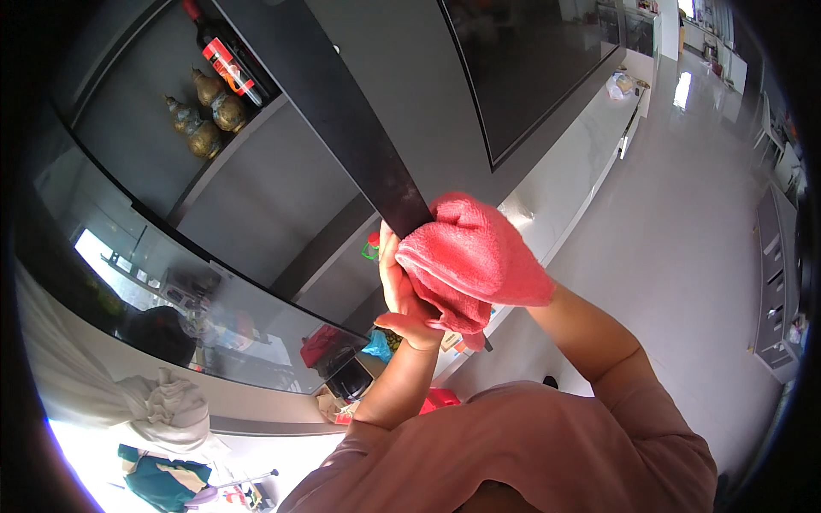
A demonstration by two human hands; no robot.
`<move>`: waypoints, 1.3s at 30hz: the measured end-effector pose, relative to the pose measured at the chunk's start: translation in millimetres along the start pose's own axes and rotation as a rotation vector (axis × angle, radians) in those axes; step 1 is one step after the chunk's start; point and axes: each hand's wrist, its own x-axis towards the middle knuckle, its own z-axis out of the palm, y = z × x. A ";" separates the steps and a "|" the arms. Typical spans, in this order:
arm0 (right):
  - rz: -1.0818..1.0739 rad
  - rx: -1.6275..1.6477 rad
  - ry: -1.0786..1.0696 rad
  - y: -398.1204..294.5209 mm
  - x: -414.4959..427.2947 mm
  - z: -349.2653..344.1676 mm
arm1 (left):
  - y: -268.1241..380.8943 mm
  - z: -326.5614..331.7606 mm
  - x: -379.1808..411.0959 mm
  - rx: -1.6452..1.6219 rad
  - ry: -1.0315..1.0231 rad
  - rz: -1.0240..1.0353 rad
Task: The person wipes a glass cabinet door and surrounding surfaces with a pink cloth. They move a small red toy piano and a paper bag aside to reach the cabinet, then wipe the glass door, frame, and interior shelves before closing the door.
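Observation:
A pink terry cloth (pixel 458 256) is draped over my right hand, which it hides; only the forearm shows below it. The cloth lies against the dark vertical panel edge (pixel 359 134) of the cabinet. My left hand (pixel 405 292) is at the left side of the cloth and the panel, its fingers extended upward along them and its thumb apart. Whether its fingers grip the panel or the cloth is partly hidden.
Left, a wine bottle (pixel 228 64) and gourds (pixel 202 115) stand on a cabinet shelf (pixel 224 151). A glass door (pixel 211 314) spans the lower left. A wall-mounted screen (pixel 532 58) hangs above a white marble-look counter (pixel 577 147). A blue plastic bag (pixel 378 346) lies below my hands.

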 end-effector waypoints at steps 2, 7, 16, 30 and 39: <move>0.042 0.106 0.050 6.7 -8.6 5.4 | -0.5 1.6 1.7 -0.051 0.029 -0.015; -0.095 0.043 0.134 9.3 -14.9 2.4 | 0.1 1.5 -1.0 -0.043 0.105 -0.036; -0.274 -0.669 0.197 -6.6 12.3 22.8 | -4.9 -26.8 -26.0 -0.295 0.343 -0.348; -0.088 -0.907 0.220 -86.6 78.4 35.5 | 2.7 6.5 -3.8 -0.032 0.172 -0.070; -0.084 -0.538 0.275 -17.8 17.7 27.9 | 3.9 -2.5 -9.6 -0.137 0.153 -0.137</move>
